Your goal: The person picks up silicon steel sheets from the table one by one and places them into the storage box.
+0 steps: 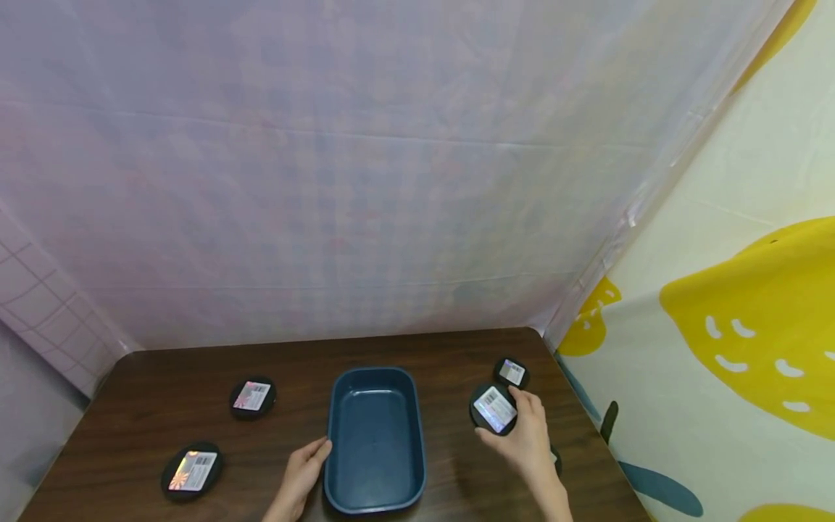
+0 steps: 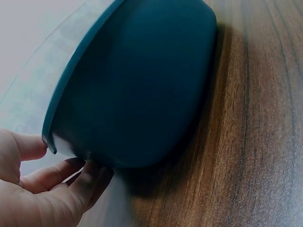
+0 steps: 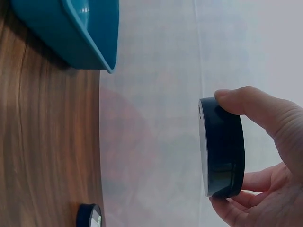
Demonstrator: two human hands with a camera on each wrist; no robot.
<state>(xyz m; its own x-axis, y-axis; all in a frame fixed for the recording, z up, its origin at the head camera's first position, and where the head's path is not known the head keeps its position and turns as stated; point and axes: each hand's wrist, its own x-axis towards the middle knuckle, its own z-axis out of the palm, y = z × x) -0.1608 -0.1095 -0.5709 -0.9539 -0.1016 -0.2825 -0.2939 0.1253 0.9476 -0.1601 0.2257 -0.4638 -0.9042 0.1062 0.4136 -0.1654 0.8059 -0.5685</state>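
Note:
My left hand (image 1: 302, 473) holds the left rim of a dark blue rectangular plastic tray (image 1: 375, 453), thumb on the rim and fingers against the outer wall in the left wrist view. Nothing lies in the tray. To its right, my right hand (image 1: 527, 441) grips a flat round black tin-like disc (image 3: 223, 149) by its edge, between thumb and fingers. That disc is raised off the table, its silver barcode label (image 1: 495, 409) facing up in the head view. Just behind it a smaller black disc (image 1: 512, 373) rests on the wood.
Two labelled black discs lie on the left of the brown wooden table (image 1: 300, 395), one farther back (image 1: 253, 398), one nearer (image 1: 192, 472). Another dark disc (image 1: 556, 460) is mostly hidden behind my right wrist. Cloth walls border the table's back and right.

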